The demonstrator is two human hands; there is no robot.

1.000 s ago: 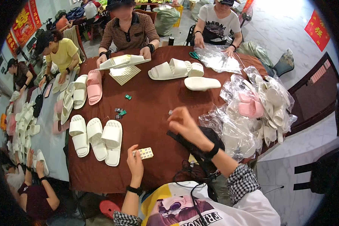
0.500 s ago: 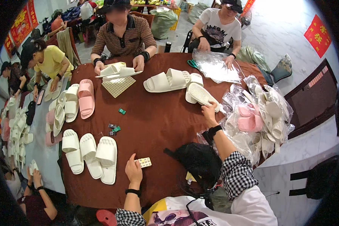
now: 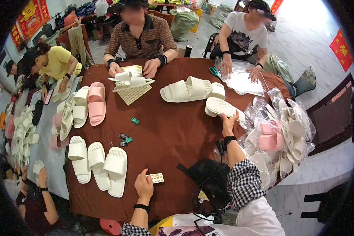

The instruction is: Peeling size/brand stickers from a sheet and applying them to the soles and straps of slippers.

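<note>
A small pale sheet with rows of little printed squares, like a sticker sheet (image 3: 157, 178), is pinched in my left hand (image 3: 144, 185) just above the near part of the table. My right hand (image 3: 228, 125) grips the near edge of a white slipper (image 3: 223, 108), its textured sole facing up. Beside that one, another white slipper (image 3: 217, 91) lies partly beneath a white pair (image 3: 185, 89). To the left of my left hand, white slippers (image 3: 116, 169) lie with their straps up.
Plastic-wrapped slippers (image 3: 271, 141) heap up on the right. A black bag (image 3: 206, 177) lies between my arms. Small green packets (image 3: 135, 120) rest mid-table. Across sit two people, one holding slippers over a sheet (image 3: 133, 94), one handling clear bags (image 3: 244, 80) beside teal scissors (image 3: 215, 72).
The whole view has shifted slightly. My right hand's fingers have spread along the slipper's edge, and the slipper has tilted, showing more of its side. The person opposite has turned the held slippers.
</note>
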